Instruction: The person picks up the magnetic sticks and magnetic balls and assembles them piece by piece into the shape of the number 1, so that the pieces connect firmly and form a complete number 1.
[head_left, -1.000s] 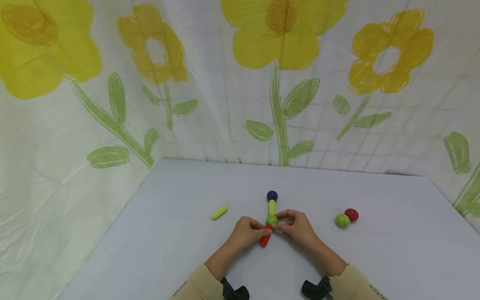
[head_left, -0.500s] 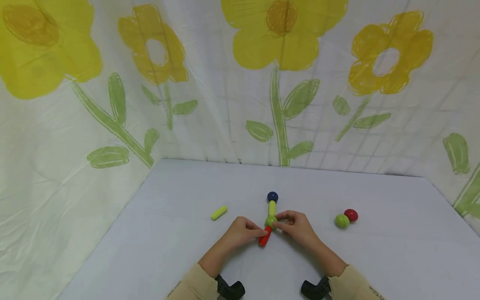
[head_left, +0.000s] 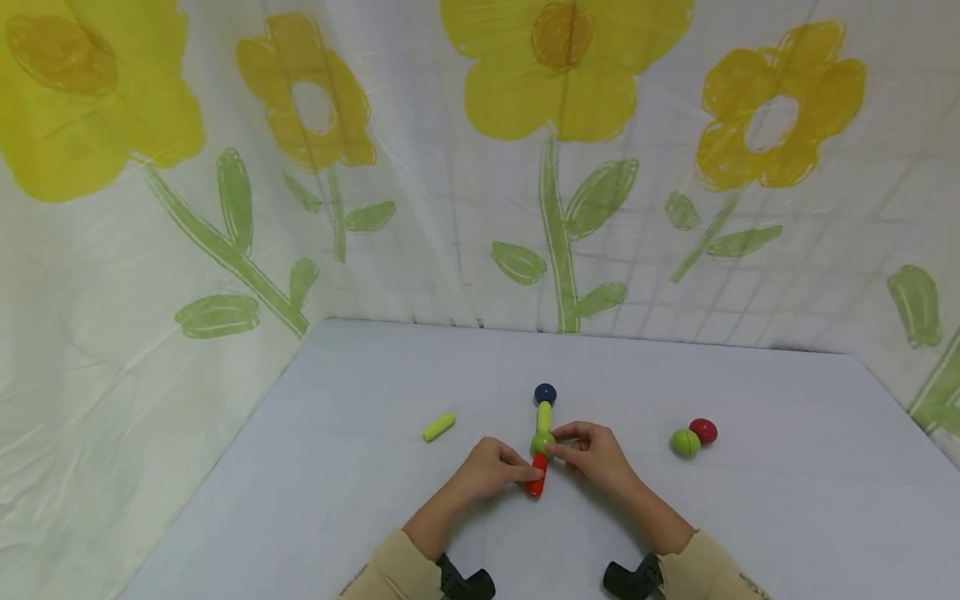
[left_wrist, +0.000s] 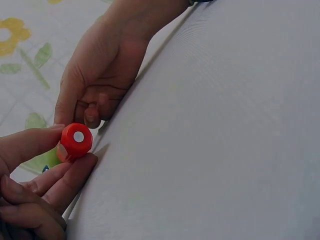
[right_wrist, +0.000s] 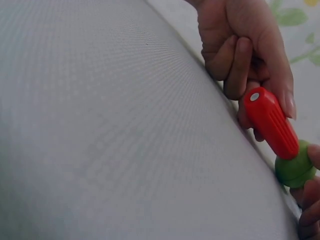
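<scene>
The left hand is pinching the red rod between thumb and fingers, just below the centre of the head frame. The right hand is gripping the green ball from its right side, also with thumb and fingers. The upper end of the red rod is meeting the ball; its lower end is pointing toward the bottom of the frame. Above the ball, a yellow-green rod and a dark blue ball are continuing the line upward. Whether the red rod is resting on the desk or being held slightly off it, the views are not showing clearly.

Handling: the red rod is appearing light, stiff and hard to damage, probably plastic. A pale disc is facing out from its free end and may be serving as a magnet. The smooth ball is probably the more slippery part, while the ribs on the rod are likely giving better purchase. Grip the rod at mid-length, leaving both ends exposed; grip the ball across opposite sides, away from the joints.

A loose rod is lying left of centre; a split-line ball and a red ball are sitting at right.
</scene>
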